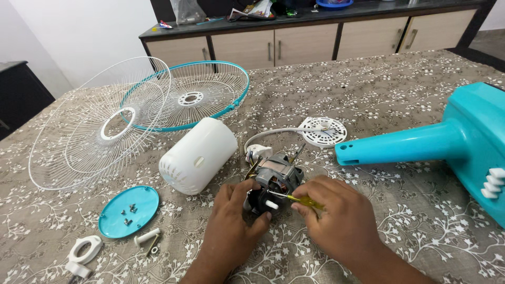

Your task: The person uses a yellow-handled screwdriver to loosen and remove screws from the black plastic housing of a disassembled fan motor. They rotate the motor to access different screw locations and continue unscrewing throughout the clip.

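My left hand (234, 226) has its grip closed around the near end of the grey metal fan motor with copper windings (273, 181), thumb at its 6 o'clock and fingers wrapped up the side at 9 o'clock, beside the short white shaft that points toward me. My right hand (336, 221) has its grip clamped on the yellow-handled screwdriver (300, 200), whose thin blade runs toward 9 o'clock and meets the motor's face just above the shaft. To do this well, I judge that I should keep the blade square in the screw head, press along its line, and let my left hand take the twist so the motor does not roll on the floral-patterned table (410, 210). The motor sits just beyond my hands, near the middle of the table. At 10 o'clock from it lies the white plastic cylindrical motor cover (197, 155), just beside it. Farther toward 9 o'clock, the round teal plastic cap (129, 210) holds loose screws, a sensible place for any I free. The white cable (279, 131) leads away at 12 o'clock to a round white vented plastic disc (325, 131). The teal plastic fan stand (452, 144) lies at 3 o'clock, well apart, and the two round wire fan guards (142, 115) rest at the far left.
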